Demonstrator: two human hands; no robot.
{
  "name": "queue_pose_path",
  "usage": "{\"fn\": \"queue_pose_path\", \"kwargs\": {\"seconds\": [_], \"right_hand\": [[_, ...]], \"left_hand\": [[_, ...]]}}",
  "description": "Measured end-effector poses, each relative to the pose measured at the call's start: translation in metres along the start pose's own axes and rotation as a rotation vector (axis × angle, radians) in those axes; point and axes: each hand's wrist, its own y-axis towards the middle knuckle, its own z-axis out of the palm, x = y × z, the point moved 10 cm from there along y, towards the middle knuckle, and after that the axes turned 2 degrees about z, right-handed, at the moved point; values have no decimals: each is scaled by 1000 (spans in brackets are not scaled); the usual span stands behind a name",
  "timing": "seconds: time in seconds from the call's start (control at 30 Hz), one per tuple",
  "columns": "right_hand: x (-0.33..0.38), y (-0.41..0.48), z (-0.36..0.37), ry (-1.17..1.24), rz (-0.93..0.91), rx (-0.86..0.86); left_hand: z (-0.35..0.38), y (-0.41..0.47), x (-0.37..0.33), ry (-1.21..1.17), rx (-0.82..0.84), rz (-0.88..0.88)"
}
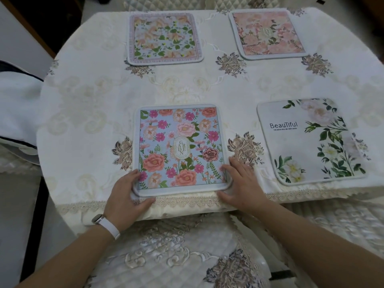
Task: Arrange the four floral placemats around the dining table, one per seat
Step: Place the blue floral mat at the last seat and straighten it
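The blue rectangular fabric placemat with pink and coral flowers and a "GARDEN" label [180, 149] lies flat between our two hands, at the near edge of the table covered by a cream embroidered tablecloth [87, 113]. Our left hand [126, 194] grips its near left corner: the fingers curl over the mat's left edge and rest on the printed surface, while the thumb reaches along the lace trim of the cloth just under the mat. Our right hand [241, 181] takes the near right corner, fingers loosely spread, fingertips touching the mat's right border, thumb lying along the table edge below it. Neither hand is a fist; both are half open and partly pinching the corners. A white watch strap [106, 224] circles the left wrist.

To the right of our right hand, apart from it, lies the white placemat with green leaves and the word "Beautiful" [309, 140]. Well beyond our left hand, on the far side, sits the pale placemat with orange blooms and green leaves [165, 37]. Beyond our right hand is the pink floral placemat with a grey border [268, 33].
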Motion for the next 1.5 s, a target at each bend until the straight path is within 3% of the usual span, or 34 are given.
{"fn": "queue_pose_path", "kwargs": {"seconds": [0.3,1.23,1.5], "right_hand": [[2,-1,-2,10,-11,-17],[-1,-5,3,-19,24,18],[4,-1,1,-7,45,157]], "left_hand": [[-3,-9,-9,28,-62,10],[0,-13,-10,51,-50,16],[-16,-11,-24,36,-58,-69]]}}
